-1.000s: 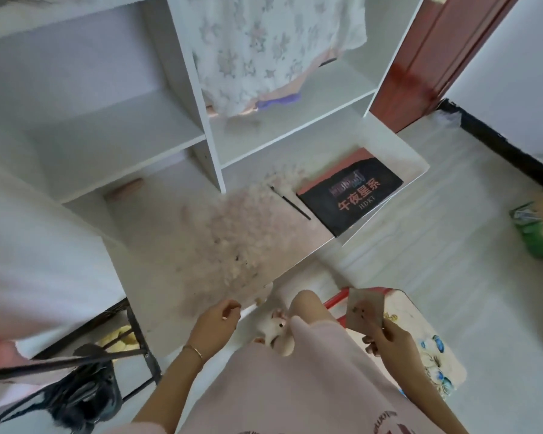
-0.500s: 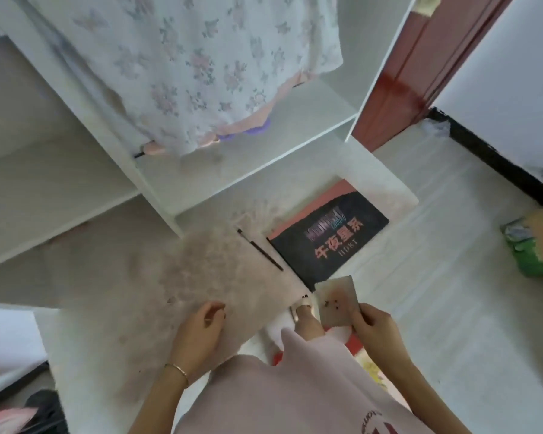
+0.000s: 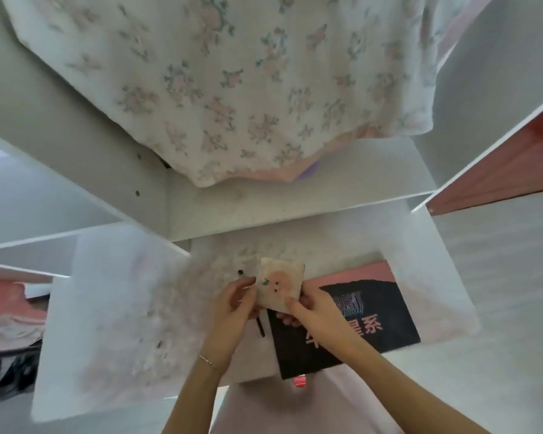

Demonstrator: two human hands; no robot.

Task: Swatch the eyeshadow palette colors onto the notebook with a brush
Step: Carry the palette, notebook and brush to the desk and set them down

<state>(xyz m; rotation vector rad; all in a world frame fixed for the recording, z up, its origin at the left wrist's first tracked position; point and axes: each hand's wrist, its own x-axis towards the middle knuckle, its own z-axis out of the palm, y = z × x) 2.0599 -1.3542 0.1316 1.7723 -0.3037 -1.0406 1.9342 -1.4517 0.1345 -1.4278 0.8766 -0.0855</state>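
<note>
Both hands grip the small notebook [image 3: 281, 285] above the table [image 3: 436, 277]: left hand [image 3: 235, 305] at its left edge, right hand [image 3: 314, 311] at its lower corner. The brush [image 3: 257, 321] lies beneath them beside the black palette [image 3: 373, 336], near the table's front edge.

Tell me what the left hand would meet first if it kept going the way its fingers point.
The left hand points right, toward the small notebook that the right hand holds up. Its fingers are at that notebook's left edge already, so it comes first. The brush seems to lie beneath, though depth is unclear.
</note>
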